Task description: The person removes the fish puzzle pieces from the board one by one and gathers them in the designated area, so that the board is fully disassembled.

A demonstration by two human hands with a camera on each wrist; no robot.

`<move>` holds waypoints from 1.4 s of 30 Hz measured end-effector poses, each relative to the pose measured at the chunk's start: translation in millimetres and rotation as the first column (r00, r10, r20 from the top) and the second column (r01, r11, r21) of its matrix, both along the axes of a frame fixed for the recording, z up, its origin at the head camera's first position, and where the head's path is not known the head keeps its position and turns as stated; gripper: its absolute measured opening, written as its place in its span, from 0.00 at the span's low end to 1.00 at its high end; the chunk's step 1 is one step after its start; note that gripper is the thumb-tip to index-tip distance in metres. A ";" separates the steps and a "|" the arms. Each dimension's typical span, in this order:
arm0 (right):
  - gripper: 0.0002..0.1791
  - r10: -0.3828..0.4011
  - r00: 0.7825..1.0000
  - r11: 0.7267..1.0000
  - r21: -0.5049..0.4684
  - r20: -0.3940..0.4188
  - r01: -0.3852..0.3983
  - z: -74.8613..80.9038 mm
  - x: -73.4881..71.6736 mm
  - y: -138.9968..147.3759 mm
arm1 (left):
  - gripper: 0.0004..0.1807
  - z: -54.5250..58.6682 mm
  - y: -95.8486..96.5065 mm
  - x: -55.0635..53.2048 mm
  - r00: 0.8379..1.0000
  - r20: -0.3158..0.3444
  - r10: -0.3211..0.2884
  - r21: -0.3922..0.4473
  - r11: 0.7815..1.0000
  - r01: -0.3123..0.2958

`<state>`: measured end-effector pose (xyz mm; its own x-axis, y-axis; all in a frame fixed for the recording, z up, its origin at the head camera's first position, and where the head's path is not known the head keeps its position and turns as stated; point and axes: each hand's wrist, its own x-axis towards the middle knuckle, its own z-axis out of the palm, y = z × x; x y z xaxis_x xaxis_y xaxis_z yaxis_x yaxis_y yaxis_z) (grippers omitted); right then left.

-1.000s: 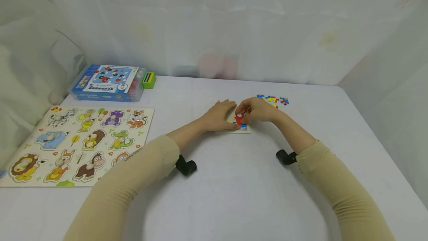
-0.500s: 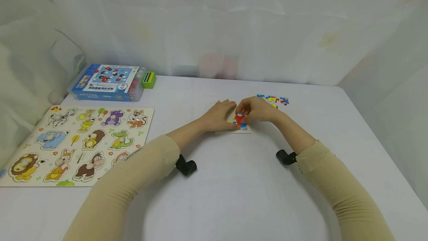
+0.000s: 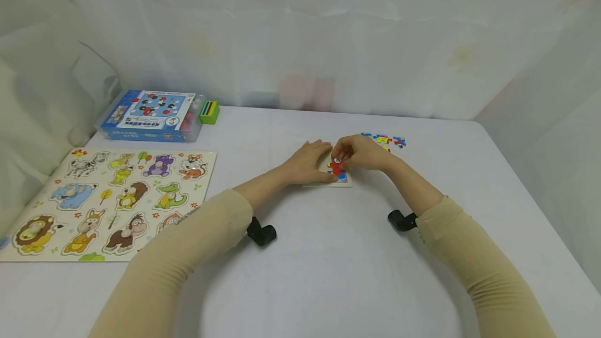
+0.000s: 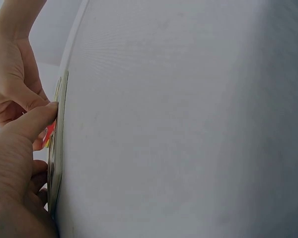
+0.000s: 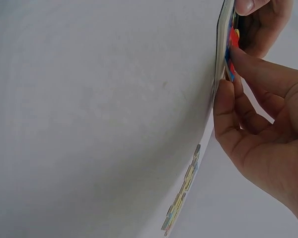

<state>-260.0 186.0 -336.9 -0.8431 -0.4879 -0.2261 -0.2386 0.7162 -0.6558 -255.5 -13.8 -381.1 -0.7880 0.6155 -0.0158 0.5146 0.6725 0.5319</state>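
Note:
A small wooden puzzle board (image 3: 346,183) lies on the white table in front of the person, partly covered by both hands. The left hand (image 3: 307,165) rests along its left side, fingers stretched out and thumb laid on the near part of the board. Between thumb and fingertips the right hand (image 3: 363,153) pinches a red puzzle piece (image 3: 337,167) with a white eye-like spot, right over the board. Seen from the right wrist, this red piece (image 5: 232,39) stands close against the face of the board (image 5: 220,49), with blue showing at its lower end.
Several loose puzzle pieces (image 3: 383,140) lie beyond the right hand. At left is a large animal puzzle board (image 3: 152,171), partly under the left sleeve. Behind it sit a blue molecule-model box (image 3: 145,116) and a green block (image 3: 209,112). A white curtain (image 3: 300,40) borders the table's back.
The red piece has turned slightly in the right fingers, so its white spot now shows. Both arms and the board stay almost where they were.

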 end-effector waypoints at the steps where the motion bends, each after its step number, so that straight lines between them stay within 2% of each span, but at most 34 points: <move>1: 0.13 -0.001 1.000 1.000 -0.002 0.002 0.001 0.4 0.3 0.1 | 0.44 -0.2 0.0 -0.2 1.000 0.000 -0.001 0.001 1.000 0.001; 13: 0.08 -0.003 1.000 0.999 -0.041 0.001 0.003 1.3 -0.4 1.6 | 0.44 0.4 0.1 -0.4 1.000 0.003 -0.001 0.002 1.000 0.001; 23: 0.08 0.007 1.000 0.999 -0.051 0.023 -0.006 4.1 -0.3 3.0 | 0.44 0.4 0.3 -0.5 1.000 0.003 -0.005 -0.010 1.000 0.005; 32: 0.09 -0.026 0.998 0.997 -0.071 0.051 0.030 7.8 -0.3 5.6 | 0.46 2.1 0.2 0.2 1.000 0.015 -0.006 -0.016 1.000 0.006; 42: 0.10 -0.041 0.999 0.998 -0.050 0.029 0.042 11.4 -2.9 13.0 | 0.47 4.3 0.8 1.4 1.000 0.023 0.008 -0.048 0.999 -0.007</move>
